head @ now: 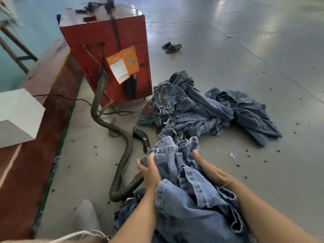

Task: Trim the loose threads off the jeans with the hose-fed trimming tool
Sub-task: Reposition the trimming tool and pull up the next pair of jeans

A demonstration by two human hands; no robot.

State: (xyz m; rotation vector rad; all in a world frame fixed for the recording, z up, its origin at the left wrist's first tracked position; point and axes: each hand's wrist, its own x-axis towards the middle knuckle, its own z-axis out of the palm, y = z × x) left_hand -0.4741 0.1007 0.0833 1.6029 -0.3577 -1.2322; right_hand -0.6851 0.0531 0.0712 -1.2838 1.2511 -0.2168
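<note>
Jeans are being gripped at an edge by the left hand and steadied by the flat, open right hand, apparently for inspection, while the trimming tool (hose-fed) is lying unheld on the floor just beside them.

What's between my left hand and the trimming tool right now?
The jeans that the left hand grips: their bunched edge lies over the near end of the trimming tool. Its head lies bare on the floor.

Crumpled blue jeans lie bunched on the near floor, their far edge draped over the black trimming tool, whose ribbed hose curves left.
</note>
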